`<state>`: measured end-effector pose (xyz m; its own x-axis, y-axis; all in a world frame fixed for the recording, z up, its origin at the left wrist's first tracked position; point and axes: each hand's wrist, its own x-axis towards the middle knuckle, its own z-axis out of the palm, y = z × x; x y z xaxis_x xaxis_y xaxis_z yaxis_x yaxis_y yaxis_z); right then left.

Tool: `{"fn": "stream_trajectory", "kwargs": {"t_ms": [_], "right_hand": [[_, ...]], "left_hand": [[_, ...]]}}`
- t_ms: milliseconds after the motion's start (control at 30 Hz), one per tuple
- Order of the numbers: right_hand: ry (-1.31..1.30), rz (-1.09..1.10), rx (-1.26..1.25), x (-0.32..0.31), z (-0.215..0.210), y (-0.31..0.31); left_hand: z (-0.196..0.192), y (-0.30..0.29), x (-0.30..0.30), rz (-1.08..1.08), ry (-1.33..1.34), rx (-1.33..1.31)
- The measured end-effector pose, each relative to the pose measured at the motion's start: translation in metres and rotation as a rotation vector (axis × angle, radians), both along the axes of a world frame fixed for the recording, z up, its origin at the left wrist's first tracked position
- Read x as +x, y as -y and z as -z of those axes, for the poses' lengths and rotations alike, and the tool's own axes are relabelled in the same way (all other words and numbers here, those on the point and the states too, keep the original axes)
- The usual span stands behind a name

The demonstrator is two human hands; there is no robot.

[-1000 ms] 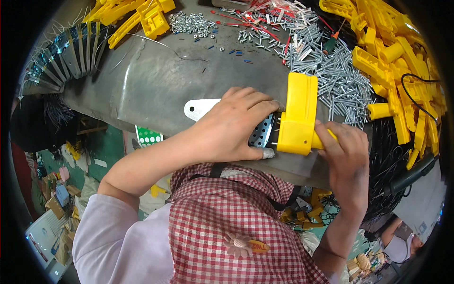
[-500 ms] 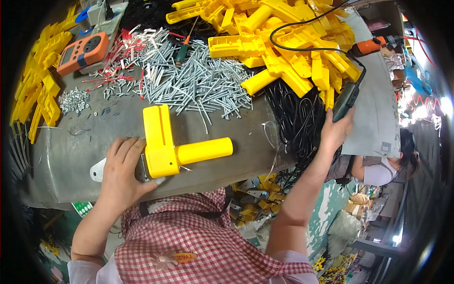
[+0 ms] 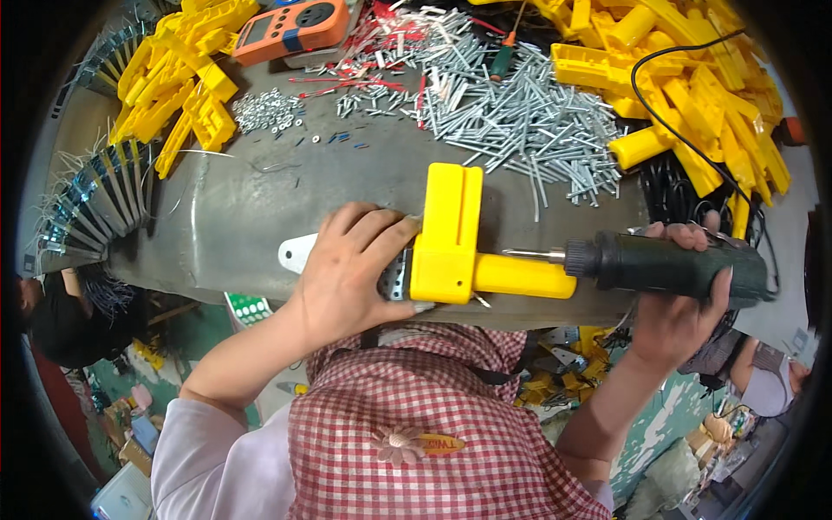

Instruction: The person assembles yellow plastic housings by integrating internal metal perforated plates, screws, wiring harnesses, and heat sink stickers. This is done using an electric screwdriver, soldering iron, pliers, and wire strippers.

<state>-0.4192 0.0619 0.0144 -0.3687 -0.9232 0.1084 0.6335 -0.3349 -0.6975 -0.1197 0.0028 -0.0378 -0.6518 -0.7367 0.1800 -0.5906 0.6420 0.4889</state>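
My left hand is closed round the left end of a yellow plastic housing near the table's front edge. A pale metal plate with a hole sticks out left of this hand, and a perforated metal part shows by the thumb. The housing's round yellow arm points right. In my right hand is a dark green electric screwdriver, held level. Its bit points left, just above the round arm in the picture; I cannot tell whether they touch. My palms hide part of both things.
Long silver screws lie heaped behind the housing, with small nuts farther left. Yellow housing pieces are piled at the back right, others at the left. An orange meter and a hand screwdriver lie at the back.
My right hand has brought the electric screwdriver from the black cables to beside the housing, turning its bit leftward. The left hand still holds the housing. The whole view has shifted left.
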Motion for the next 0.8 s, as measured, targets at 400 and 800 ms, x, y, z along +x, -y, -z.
{"fn": "stream_trajectory", "kwargs": {"t_ms": [400, 800], "right_hand": [[0.318, 0.025, 0.050, 0.019, 0.040, 0.004], [0.296, 0.062, 0.036, 0.019, 0.046, 0.003]], "left_hand": [[0.001, 0.002, 0.008, 0.018, -0.046, 0.038], [0.002, 0.000, 0.008, 0.019, -0.038, 0.075]]}}
